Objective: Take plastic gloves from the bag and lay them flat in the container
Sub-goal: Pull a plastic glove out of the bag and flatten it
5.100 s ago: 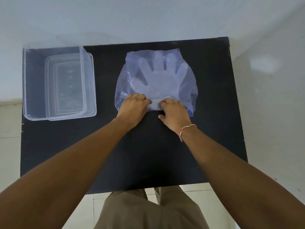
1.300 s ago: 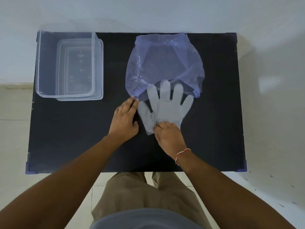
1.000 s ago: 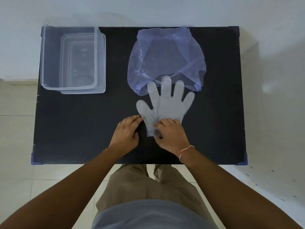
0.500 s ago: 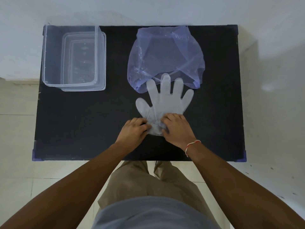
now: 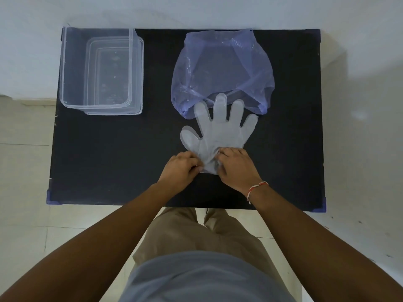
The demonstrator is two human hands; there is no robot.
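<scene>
Left hand [image 5: 180, 168] knuckles up, fingers curled in, fingertips pinching the left side of the cuff of a clear plastic glove [image 5: 218, 136]. Right hand [image 5: 236, 165] mirrors it on the cuff's right side, fingers bent and pressed onto the film, thumb tucked toward the cuff's near edge; the plastic between the two hands is bunched and wrinkled. Both hands closed on the cuff, neither one open. A red-and-white thread bracelet [image 5: 256, 188] sits on the right wrist. Both forearms bare, reaching in from the near edge. The glove lies flat on a black table [image 5: 109, 160], cuff near, five fingers spread and pointing far, thumb out to the left. The tips of its three middle fingers overlap the near edge of a translucent blue-purple bag [image 5: 222, 68], which lies far of the glove, crumpled, mouth toward the near side, flat on the table and close to the far edge. Cannot tell whether more gloves remain inside the bag. Glove looks like more than one layer, but count not readable. At the far left corner of the table stands a clear rectangular container [image 5: 65, 68], well apart from glove and bag; its walls are see-through and nothing visible lies in it. Table has blue corner caps; pale tiled floor around it, pale wall at the far side. Khaki trousers and a grey shirt show at the near edge.
</scene>
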